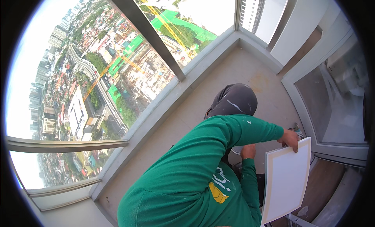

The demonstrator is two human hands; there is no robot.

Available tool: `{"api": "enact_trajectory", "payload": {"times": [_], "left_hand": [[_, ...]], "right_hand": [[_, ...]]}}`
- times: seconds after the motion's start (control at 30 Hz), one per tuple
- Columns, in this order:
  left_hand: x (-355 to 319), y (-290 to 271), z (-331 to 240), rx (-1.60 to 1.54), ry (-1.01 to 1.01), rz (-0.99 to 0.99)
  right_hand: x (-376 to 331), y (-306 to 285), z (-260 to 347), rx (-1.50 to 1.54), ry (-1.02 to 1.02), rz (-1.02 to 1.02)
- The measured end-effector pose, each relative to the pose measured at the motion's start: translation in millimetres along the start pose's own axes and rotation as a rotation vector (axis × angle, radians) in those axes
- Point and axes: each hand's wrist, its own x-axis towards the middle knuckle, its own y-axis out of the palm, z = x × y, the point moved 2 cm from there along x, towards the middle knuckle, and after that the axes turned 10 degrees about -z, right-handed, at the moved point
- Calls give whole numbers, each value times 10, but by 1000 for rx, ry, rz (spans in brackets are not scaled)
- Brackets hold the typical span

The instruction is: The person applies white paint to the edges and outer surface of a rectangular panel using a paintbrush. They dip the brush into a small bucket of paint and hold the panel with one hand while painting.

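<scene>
Neither my left hand nor my right hand shows in the head view. Just in front of me, a co-worker in a green long-sleeved shirt [175,172] and a dark head covering [236,100] bends over, back towards me. One of the co-worker's hands [289,140] grips the top edge of a flat white rectangular panel [287,182] with a cream border. The other hand [248,151] is closed beside a white round rim [236,150], mostly hidden by the arm. Whether that hand holds anything, I cannot tell.
Tall windows [177,67] look out from high over a city. A low ledge [156,119] runs beneath them, bordering a stained beige floor [250,67]. At right stands a framed glass door [312,106]. Small items [295,128] lie near its base; a metal frame piece [299,220] shows below the panel.
</scene>
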Motion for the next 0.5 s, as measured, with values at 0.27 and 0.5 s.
{"api": "enact_trajectory", "payload": {"times": [0.27, 0.5], "left_hand": [[46, 22, 25, -5, 13, -1], [20, 15, 4, 14, -39, 1]], "right_hand": [[22, -110, 44, 42, 20, -63], [-18, -49, 24, 17, -190, -183]]}}
